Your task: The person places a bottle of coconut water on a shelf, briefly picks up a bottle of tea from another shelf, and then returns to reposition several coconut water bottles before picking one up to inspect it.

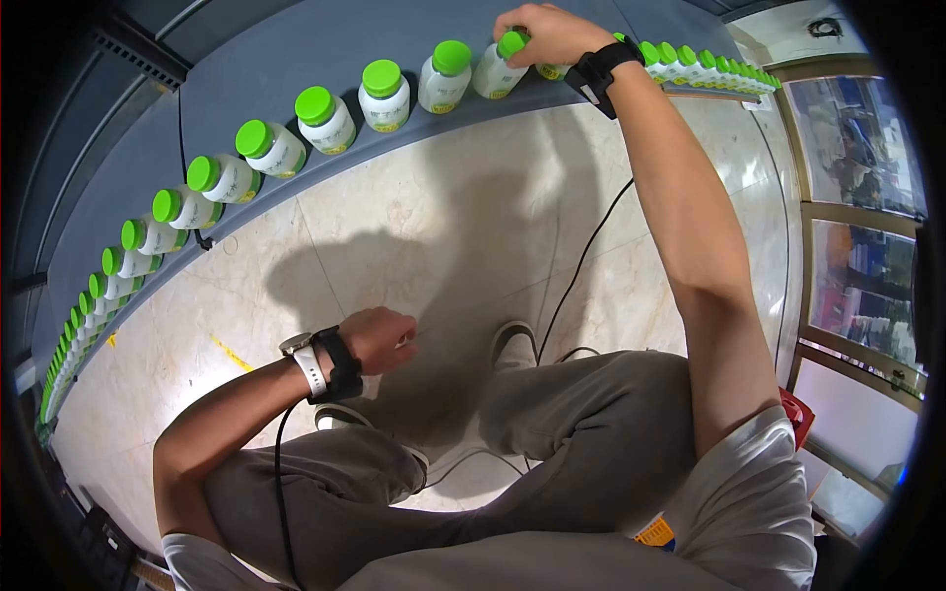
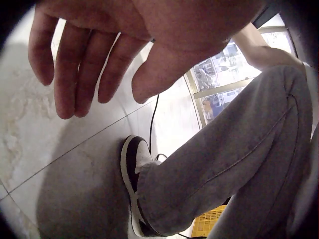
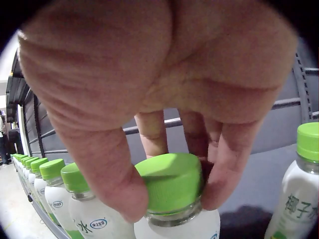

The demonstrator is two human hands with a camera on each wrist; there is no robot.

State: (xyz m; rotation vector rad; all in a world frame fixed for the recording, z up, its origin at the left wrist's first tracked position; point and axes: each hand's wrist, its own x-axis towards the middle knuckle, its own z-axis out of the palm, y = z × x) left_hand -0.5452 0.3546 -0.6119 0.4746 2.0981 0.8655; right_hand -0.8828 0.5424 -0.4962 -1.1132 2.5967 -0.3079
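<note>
My right hand (image 1: 562, 35) reaches to the shelf and grips a white bottle by its green cap (image 3: 172, 181). In the right wrist view the thumb lies on one side of the cap and the fingers curl round the other. The bottle's body (image 1: 495, 79) leans slightly in the head view. A neighbouring bottle (image 1: 445, 79) stands just to its left. Low over the floor hangs my left hand (image 1: 376, 340), holding nothing. Its fingers (image 2: 89, 74) are loosely bent and point down in the left wrist view.
Green-capped bottles line the grey shelf (image 1: 266, 59) in a long curved row on both sides. A black cable (image 1: 591, 241) runs across the tiled floor (image 1: 414, 197). Glass-fronted cabinets (image 1: 862, 266) stand on the right. A yellow crate (image 2: 209, 221) shows beside the leg.
</note>
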